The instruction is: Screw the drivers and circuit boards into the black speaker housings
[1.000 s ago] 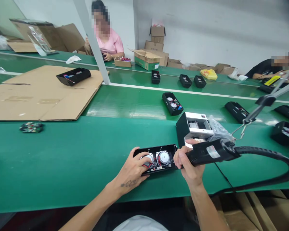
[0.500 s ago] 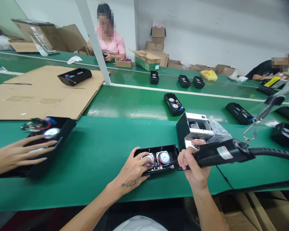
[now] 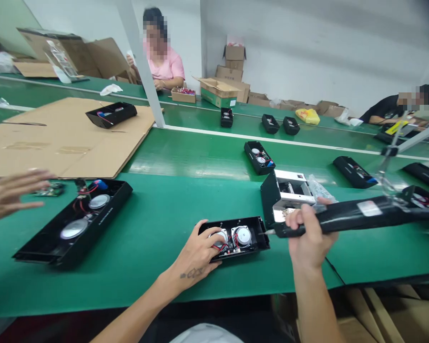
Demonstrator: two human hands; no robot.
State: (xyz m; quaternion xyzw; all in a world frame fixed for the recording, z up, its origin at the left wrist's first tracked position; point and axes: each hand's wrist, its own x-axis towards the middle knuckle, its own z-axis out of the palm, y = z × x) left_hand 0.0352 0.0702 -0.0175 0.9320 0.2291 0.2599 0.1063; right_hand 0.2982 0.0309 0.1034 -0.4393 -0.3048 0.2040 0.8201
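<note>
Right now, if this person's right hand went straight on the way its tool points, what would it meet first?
Probably the right end of the open black case under the left hand: the tool in the right hand aims there, though any gap is unclear.

We look out from one head-worn camera, facing forward and down over the bench (image 3: 143, 286). We see the left hand (image 3: 198, 245) and right hand (image 3: 312, 238) close up, forearms entering from the bottom edge; beyond, our view reaches across the belt (image 3: 196, 150) to the wall (image 3: 307, 47).
</note>
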